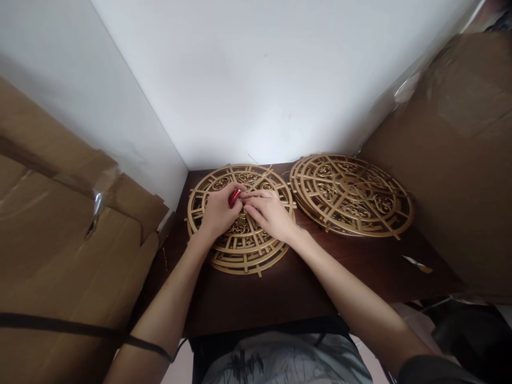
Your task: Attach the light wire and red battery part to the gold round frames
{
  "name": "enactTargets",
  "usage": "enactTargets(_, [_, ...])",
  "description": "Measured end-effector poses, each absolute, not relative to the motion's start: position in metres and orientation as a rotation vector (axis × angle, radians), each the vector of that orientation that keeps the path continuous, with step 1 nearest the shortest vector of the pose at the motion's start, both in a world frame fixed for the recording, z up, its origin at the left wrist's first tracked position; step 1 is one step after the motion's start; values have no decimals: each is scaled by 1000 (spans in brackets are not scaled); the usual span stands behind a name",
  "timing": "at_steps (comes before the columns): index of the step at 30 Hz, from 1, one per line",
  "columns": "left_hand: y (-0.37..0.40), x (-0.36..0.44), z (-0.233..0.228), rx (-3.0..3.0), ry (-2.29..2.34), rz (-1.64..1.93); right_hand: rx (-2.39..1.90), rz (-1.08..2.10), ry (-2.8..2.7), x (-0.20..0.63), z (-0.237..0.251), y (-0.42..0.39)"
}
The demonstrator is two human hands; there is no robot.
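Observation:
My left hand (221,212) is closed around a small shiny red object (234,198), mostly hidden in the grip; its exact kind cannot be made out. My right hand (272,213) reaches in from the other side, its thumb and fingers bunched at the left hand's fingertips. Anything pinched there is too small to see. Both hands are over the middle of a round gold openwork panel (245,246), which lies on top of a stack of similar panels. Thin wire (253,160) sticks up behind its far rim.
A second stack of gold round panels (352,232) lies to the right on the dark brown table (260,304). A small blade-like piece (417,264) rests at the right. Cardboard (72,256) stands at the left, more cardboard (460,176) at the right, and a white wall (240,80) behind.

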State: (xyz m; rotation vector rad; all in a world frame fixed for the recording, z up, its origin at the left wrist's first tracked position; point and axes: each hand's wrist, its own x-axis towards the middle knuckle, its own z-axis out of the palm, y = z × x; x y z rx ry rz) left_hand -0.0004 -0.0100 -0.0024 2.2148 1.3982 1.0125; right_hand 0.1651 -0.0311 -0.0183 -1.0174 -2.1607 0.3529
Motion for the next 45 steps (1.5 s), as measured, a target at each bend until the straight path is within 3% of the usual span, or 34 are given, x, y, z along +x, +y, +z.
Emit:
enactTargets(31, [-17, 2, -2, 2451, 1829, 661, -1106, 340, -2185, 163, -17, -34])
enactTargets(40, [-15, 0, -2, 2426, 1738, 713, -1112, 334, -2128, 162, -15, -35])
enactTargets(45, [-12, -2, -2, 2357, 1630, 846, -1062, 494, -1850, 164, -12, -35])
